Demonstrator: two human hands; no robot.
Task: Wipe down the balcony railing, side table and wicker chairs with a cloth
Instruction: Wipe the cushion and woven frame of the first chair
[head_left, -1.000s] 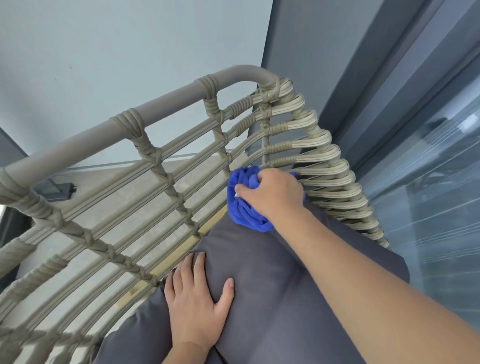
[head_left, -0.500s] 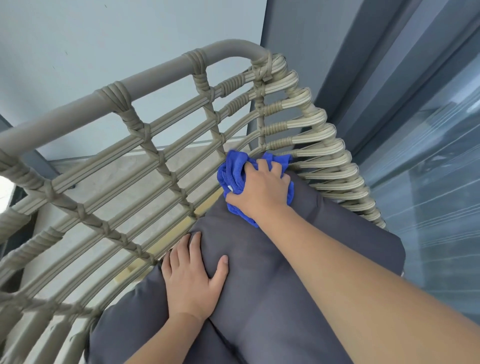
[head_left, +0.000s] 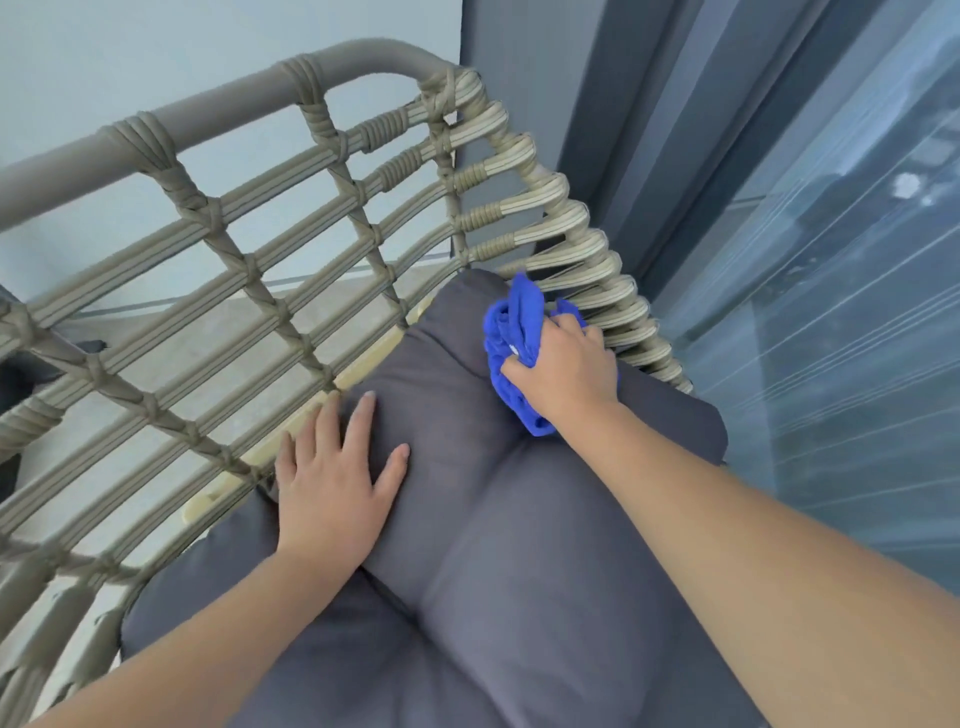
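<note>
Currently right hand (head_left: 566, 366) fingers bunch the blue cloth (head_left: 511, 332): soft, light, best gripped wadded. Left hand (head_left: 332, 480) flat, fingers straight, pressing the yielding cushion (head_left: 493, 545) beside stiff wicker chair (head_left: 592, 249).

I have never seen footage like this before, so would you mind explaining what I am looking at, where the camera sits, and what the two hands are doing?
There is no machine here: these are a person's two bare hands, filmed by one wide-angle camera worn on the head and looking forward and down. That is why both forearms reach in from the bottom edge and straight lines look bent.

The woven frame is a wicker chair, seen from above its seat. A grey cushion lies in it. The right hand grips a bunched blue cloth at the chair's woven side, by the top corner of the cushion. The left hand lies flat on the cushion with its fingers straight, holding nothing. On the right is a glass pane; a pale wall and floor show through the weave.
</note>
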